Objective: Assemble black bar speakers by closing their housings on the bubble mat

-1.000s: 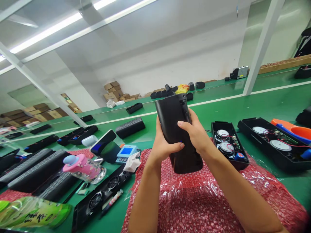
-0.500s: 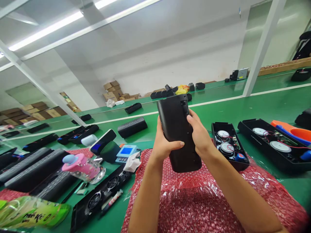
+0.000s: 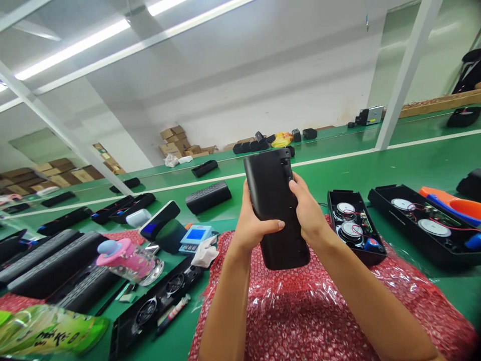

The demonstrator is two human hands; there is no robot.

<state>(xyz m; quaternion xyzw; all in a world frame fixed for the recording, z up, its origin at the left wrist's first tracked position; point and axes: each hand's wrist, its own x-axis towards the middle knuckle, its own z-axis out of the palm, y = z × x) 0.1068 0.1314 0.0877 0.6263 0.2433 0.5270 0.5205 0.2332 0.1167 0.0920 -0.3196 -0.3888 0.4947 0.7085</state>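
A black speaker housing [image 3: 272, 200] is held up over the red bubble wrap [image 3: 296, 311], its smooth side towards me and its long axis nearly upright. My left hand [image 3: 251, 223] grips its left edge, the thumb lying across the lower face. On the opposite edge, my right hand [image 3: 308, 208] is closed round it with the thumb near the slotted strip. Most of the fingers of both hands are hidden behind the housing. To the right of my forearm, an open speaker shell [image 3: 356, 225] shows two round drivers and red wires.
Another open shell [image 3: 424, 223] lies further right beside an orange-and-blue tool [image 3: 454, 205]. On the left are a pink-topped bottle [image 3: 130, 258], a small blue meter [image 3: 196, 236], a speaker panel [image 3: 154, 306], a marker [image 3: 173, 316] and a green bottle [image 3: 52, 328].
The housing has shifted only very slightly downward in my hands' grip. Both hands keep the same hold, and the things on the bench stay where they were.
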